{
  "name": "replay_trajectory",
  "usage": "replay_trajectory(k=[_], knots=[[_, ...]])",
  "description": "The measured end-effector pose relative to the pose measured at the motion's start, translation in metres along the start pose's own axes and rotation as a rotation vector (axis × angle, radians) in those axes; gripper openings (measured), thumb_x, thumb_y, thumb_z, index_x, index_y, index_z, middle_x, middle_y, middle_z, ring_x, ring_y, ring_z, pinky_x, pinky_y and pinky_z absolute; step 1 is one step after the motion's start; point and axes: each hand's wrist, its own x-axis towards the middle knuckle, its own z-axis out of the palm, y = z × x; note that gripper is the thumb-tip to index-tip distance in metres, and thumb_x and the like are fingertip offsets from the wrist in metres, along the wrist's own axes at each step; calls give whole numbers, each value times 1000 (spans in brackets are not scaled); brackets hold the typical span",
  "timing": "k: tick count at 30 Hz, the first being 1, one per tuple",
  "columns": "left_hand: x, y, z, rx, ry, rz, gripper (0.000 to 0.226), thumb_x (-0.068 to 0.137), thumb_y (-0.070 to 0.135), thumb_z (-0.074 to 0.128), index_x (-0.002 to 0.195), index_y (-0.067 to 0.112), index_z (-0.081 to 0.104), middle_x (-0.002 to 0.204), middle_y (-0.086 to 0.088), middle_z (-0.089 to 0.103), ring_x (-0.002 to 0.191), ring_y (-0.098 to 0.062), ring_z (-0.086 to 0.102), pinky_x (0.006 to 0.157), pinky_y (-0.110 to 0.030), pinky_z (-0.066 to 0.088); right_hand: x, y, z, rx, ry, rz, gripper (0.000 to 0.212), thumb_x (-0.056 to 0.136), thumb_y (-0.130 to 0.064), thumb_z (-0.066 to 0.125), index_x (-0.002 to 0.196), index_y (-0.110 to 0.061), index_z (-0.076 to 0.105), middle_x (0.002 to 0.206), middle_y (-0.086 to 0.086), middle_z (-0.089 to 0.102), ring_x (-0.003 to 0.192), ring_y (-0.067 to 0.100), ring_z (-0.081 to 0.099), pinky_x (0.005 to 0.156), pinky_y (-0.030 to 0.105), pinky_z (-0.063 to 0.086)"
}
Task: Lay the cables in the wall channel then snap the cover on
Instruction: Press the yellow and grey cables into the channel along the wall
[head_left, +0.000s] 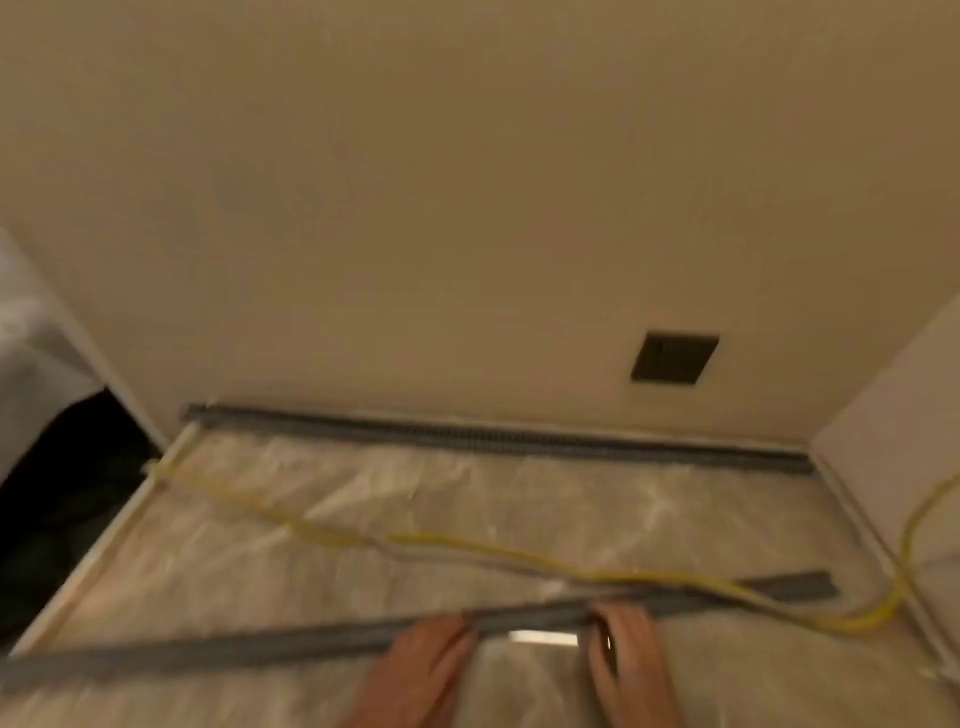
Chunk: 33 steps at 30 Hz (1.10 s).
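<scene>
A long grey channel (498, 439) runs along the foot of the beige wall. A second long grey strip, the cover (260, 649), lies across the floor near me. My left hand (431, 654) and my right hand (621, 649) both grip that cover around its middle, about a forearm apart. A yellow cable (467, 545) with a pale cable beside it snakes over the floor between cover and channel, passing over the cover's right part and looping up at the right wall. The frame is blurred.
Crinkled plastic sheeting (519, 499) covers the floor. A dark square outlet opening (674, 358) sits low on the wall. A side wall (893, 415) closes the right. At left, a dark gap (62, 499) lies beyond a pale edge strip, with covered furniture above.
</scene>
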Motion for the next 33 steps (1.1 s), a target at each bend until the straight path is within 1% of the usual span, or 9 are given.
replay_trajectory(k=[2, 6, 13, 16, 21, 24, 28, 30, 33], knots=[[8, 7, -11, -65, -78, 30, 40, 99, 30, 26, 131, 20, 46, 137, -1, 48, 117, -17, 55, 109, -21, 27, 7, -2, -5, 28, -55, -38, 34, 86, -22, 41, 88, -3, 69, 85, 14, 70, 84, 25, 62, 78, 30, 40], [16, 10, -24, -104, -131, 75, 37, 96, 23, 38, 127, 9, 53, 126, -12, 59, 116, -26, 55, 106, -34, 39, 20, -8, -7, -23, -190, -41, 17, 79, -5, 55, 93, -4, 64, 88, 16, 66, 84, 35, 62, 77, 42, 44], [38, 7, -31, -87, -162, 119, 33, 95, 20, 40, 119, 5, 56, 118, -14, 61, 109, -30, 56, 97, -38, 45, 39, -15, -6, -72, -252, -130, 22, 79, 2, 60, 101, -3, 62, 92, 15, 64, 89, 34, 58, 83, 36, 40], [51, 2, -33, -89, -146, 131, 30, 92, 13, 49, 119, 3, 56, 118, -15, 61, 110, -31, 57, 97, -38, 45, 46, -12, -9, -95, -270, -150, 25, 80, 0, 60, 105, -1, 62, 97, 17, 63, 94, 36, 57, 85, 42, 44], [82, -9, -37, -29, -174, 121, 37, 88, 10, 51, 125, 2, 52, 124, -16, 59, 116, -32, 54, 99, -41, 43, 63, 7, -14, -220, -416, -108, 38, 86, -22, 65, 119, -5, 57, 113, 18, 54, 107, 35, 50, 94, 43, 41], [104, -15, -33, -40, -194, 71, 41, 89, 16, 55, 128, 3, 49, 128, -15, 56, 119, -32, 50, 101, -40, 39, 73, 20, -15, -239, -521, -19, 35, 86, -31, 65, 113, -9, 60, 111, 16, 53, 107, 34, 48, 95, 42, 36], [123, -18, -20, -103, -235, -21, 42, 86, 25, 62, 123, 6, 53, 127, -13, 57, 119, -29, 49, 97, -38, 39, 86, 28, -13, -185, -583, 28, 22, 84, -26, 67, 99, -11, 62, 106, 14, 52, 104, 32, 49, 92, 39, 39], [130, -18, -15, -135, -247, -58, 39, 84, 25, 66, 117, 6, 58, 124, -14, 58, 117, -30, 50, 95, -38, 39, 90, 29, -13, -192, -649, 20, 19, 86, -25, 65, 95, -10, 61, 106, 14, 51, 104, 30, 48, 91, 39, 43], [137, -16, -8, -160, -227, -59, 32, 83, 24, 67, 108, 4, 62, 115, -17, 59, 107, -32, 54, 90, -40, 44, 93, 28, -9, -299, -710, -65, 20, 92, -26, 55, 101, -8, 56, 110, 15, 51, 104, 31, 48, 89, 39, 42]])
